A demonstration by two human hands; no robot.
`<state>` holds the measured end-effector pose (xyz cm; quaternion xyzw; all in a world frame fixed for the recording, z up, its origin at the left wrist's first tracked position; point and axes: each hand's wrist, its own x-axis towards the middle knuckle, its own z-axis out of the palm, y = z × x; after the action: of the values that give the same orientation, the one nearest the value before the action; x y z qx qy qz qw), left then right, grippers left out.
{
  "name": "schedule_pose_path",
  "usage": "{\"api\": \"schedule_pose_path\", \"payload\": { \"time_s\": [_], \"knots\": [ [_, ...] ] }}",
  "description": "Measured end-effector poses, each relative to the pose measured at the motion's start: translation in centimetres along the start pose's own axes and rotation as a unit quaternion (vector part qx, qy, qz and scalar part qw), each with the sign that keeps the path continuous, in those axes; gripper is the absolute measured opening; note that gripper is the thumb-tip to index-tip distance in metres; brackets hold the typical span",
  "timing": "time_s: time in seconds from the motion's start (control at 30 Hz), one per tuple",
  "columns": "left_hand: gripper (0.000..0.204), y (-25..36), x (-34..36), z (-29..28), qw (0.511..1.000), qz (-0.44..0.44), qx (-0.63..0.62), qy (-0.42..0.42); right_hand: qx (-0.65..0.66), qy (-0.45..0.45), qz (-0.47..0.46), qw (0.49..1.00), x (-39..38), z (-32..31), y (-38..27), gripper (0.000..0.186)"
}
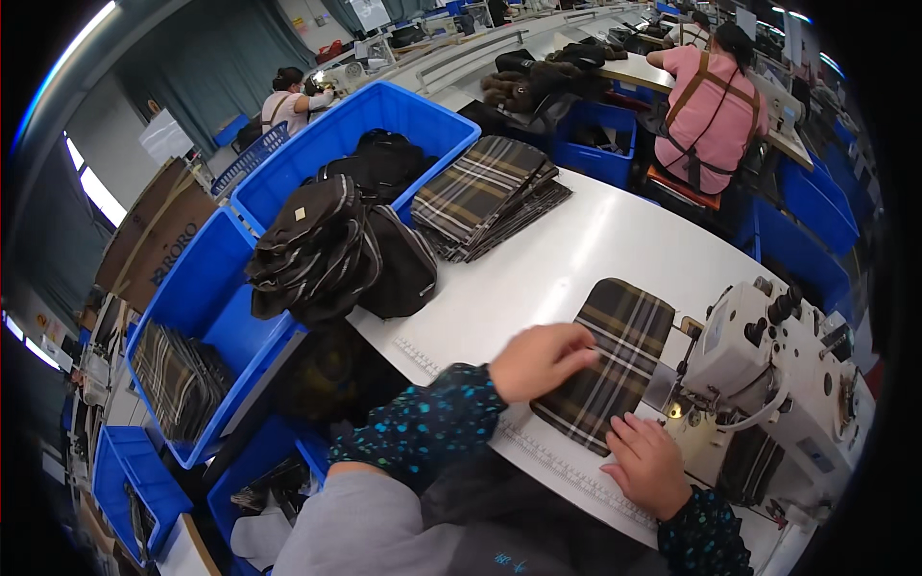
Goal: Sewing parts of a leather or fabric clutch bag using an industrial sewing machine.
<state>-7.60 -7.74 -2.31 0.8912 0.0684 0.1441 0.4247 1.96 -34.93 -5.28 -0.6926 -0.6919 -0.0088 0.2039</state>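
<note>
So the brown-and-black plaid fabric panel with rounded corners was lying flat on the smooth white table. Going by a clock face centred on that panel, the left hand was at 9, over its edge, fingers curled with the thumb close. Couldn't tell if it was actually pinching the cloth. The right hand was between 5 and 6, fingers spread and laid by the panel's near corner.

Room-wise, the tight side was 3 o'clock, where the bulky white metal sewing machine crowded right up to the fabric. The near table edge ran along 6 to 8, pretty close. Best space was from 11 to 1, a wide band of white reaching the curved far edge. The stack of matching plaid panels closed it off at 11, and the heap of black fabric bags hung over the edge at 10.

As for writing: the brown cardboard carton past 9 had big dark lettering, the printed ruler strip at 7 had fine markings, and one bag wore a small pale patch, too tiny to make out.
</note>
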Motion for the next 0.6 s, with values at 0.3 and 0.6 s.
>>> {"api": "schedule_pose_path", "payload": {
  "time_s": [0.3,0.6],
  "knots": [
    [0.037,-5.7,-4.8,-26.2,0.718,-0.104,0.598,0.341,-0.079,0.123,0.000,0.989,-1.1,0.3,-0.2,0.022],
    [0.022,-4.1,-6.5,-30.6,0.805,0.141,0.279,0.505,-0.177,0.145,0.041,0.973,-2.9,0.5,0.6,0.026]
  ]
}}
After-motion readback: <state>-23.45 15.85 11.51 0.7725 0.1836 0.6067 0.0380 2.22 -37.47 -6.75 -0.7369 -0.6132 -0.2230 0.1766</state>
